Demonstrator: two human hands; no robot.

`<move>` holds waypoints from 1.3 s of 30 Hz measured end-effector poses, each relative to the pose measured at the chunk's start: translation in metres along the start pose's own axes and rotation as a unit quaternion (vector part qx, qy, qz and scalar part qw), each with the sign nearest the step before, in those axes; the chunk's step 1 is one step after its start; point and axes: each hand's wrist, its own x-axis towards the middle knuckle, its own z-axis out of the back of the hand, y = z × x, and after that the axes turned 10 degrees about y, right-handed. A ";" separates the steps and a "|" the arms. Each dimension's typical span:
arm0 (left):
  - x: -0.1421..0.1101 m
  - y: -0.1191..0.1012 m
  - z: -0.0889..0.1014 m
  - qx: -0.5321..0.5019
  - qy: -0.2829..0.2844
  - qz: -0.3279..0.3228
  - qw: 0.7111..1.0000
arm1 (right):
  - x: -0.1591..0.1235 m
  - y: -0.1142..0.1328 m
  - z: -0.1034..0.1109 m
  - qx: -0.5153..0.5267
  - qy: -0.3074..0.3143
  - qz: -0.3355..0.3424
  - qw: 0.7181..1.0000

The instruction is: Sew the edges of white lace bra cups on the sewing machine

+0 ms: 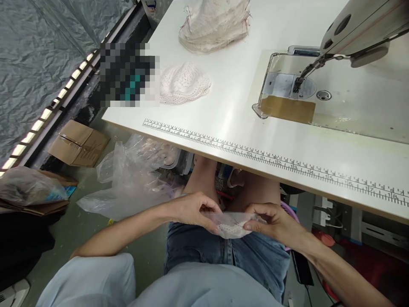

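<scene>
one head-worn camera looks forward and steeply down from above the person's lap, close to the left hand [194,209] and right hand [271,219] held below the near edge of the sewing table [230,106]. the table's top runs across the upper frame, tilted, the sewing machine [351,34] at far right, floor at left.

Both forearms reach inward over the lap, meeting at the middle. The left hand [194,209] curls with knuckles up, fingertips pinched together. The right hand [273,219] mirrors it, thumb and fingers pinched closed, wrist slightly bent, elbow out to the side.
</scene>
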 end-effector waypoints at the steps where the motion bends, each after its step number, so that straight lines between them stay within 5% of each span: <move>1: 0.000 0.001 0.000 0.014 0.003 0.003 1.000 | 0.000 0.000 0.000 -0.003 0.002 0.001 1.000; 11: 0.002 0.002 -0.002 0.012 -0.032 -0.042 0.999 | 0.000 -0.004 0.000 -0.012 0.004 0.006 1.000; 21: -0.001 0.004 -0.003 -0.103 0.002 0.011 0.995 | 0.002 -0.007 -0.001 -0.009 0.002 0.004 1.000; 39: -0.001 0.007 0.007 -0.089 0.002 0.027 0.996 | 0.006 -0.007 -0.003 0.077 0.003 -0.006 0.997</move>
